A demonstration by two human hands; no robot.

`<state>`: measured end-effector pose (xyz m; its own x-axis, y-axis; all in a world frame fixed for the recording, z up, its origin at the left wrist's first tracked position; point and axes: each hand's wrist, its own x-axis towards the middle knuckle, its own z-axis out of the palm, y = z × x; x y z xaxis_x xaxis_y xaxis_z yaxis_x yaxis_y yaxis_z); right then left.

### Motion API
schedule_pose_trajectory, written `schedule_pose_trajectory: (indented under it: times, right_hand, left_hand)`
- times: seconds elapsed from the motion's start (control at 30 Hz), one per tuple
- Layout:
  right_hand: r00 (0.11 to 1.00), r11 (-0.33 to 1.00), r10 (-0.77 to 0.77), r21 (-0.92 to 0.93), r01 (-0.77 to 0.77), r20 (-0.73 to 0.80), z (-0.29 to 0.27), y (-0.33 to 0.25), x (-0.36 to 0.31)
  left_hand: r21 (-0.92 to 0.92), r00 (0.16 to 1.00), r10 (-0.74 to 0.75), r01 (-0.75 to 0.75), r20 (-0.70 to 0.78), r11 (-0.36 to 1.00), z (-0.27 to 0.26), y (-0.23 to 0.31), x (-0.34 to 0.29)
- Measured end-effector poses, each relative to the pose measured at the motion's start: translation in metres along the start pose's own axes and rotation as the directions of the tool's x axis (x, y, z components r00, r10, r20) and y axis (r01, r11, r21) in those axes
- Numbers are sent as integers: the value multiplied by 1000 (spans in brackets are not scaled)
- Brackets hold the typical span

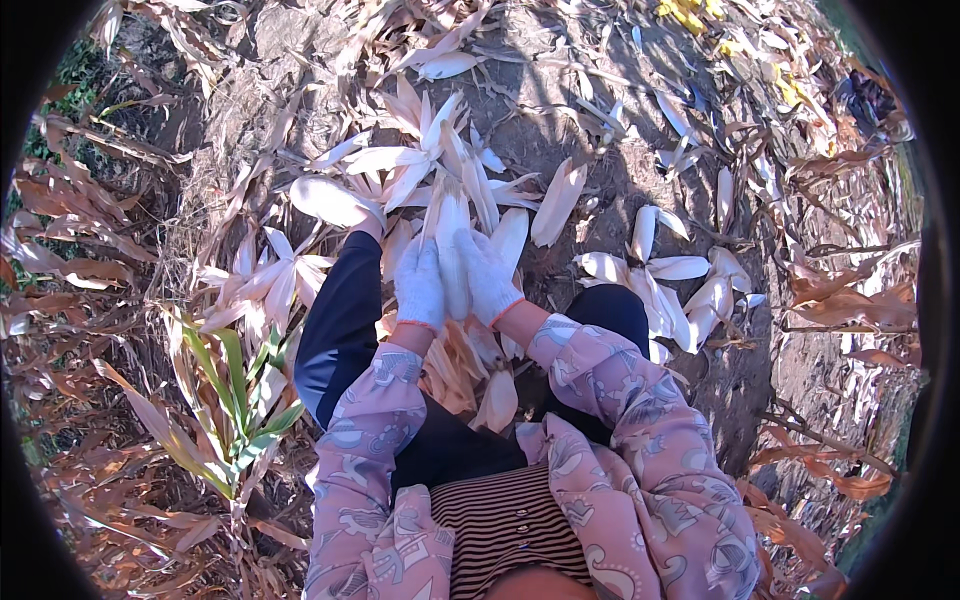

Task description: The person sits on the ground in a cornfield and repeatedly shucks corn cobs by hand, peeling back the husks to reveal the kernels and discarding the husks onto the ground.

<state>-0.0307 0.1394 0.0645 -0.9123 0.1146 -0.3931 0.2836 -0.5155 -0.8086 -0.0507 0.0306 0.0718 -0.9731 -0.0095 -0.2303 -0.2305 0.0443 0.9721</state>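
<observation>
An ear of corn in its pale husk (453, 250) stands upright between my hands, in front of my bent knees. My left hand (418, 288), in a white knit glove with an orange cuff edge, grips its left side. On the opposite side my right hand (487, 277), gloved the same way, is closed around the husk. The husk covers the ear, so no kernels show. Stripped husk leaves (408, 160) lie spread just beyond the ear, and more loose husks (455, 375) are heaped between my legs.
Opened husks (655, 285) lie on the soil at the right, others (275, 280) by my left knee. A green-leaved stalk (235, 400) stands at the left. Yellow corn ears (690, 14) lie at the far right. Dry leaves (850, 300) cover the right side.
</observation>
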Motion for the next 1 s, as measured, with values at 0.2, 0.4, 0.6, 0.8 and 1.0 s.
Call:
schedule_pose_trajectory:
  times: [0.2, 0.4, 0.6, 0.8, 1.0]
  right_hand:
    - [988, 975, 87, 191, -110, 126, 2, -28, -7]
    - [934, 914, 79, 348, -208, 349, -16, -33, 0]
    - [964, 958, -268, -106, 266, 0, -12, -28, 6]
    - [997, 972, -71, -223, 72, 12, -16, -34, 6]
    - [982, 991, -92, -83, 107, 165, -15, -27, 1]
  left_hand:
    - [-209, 974, -115, 155, 194, 965, 2, 28, -9]
    - [-268, 930, -215, 297, 298, 916, 5, 9, -9]
    - [-270, 927, -264, 334, 265, 903, 12, 18, -18]
    - [183, 998, 64, -66, 16, 981, 6, 20, -5]
    - [410, 948, 317, -299, 24, 862, 1, 23, -8]
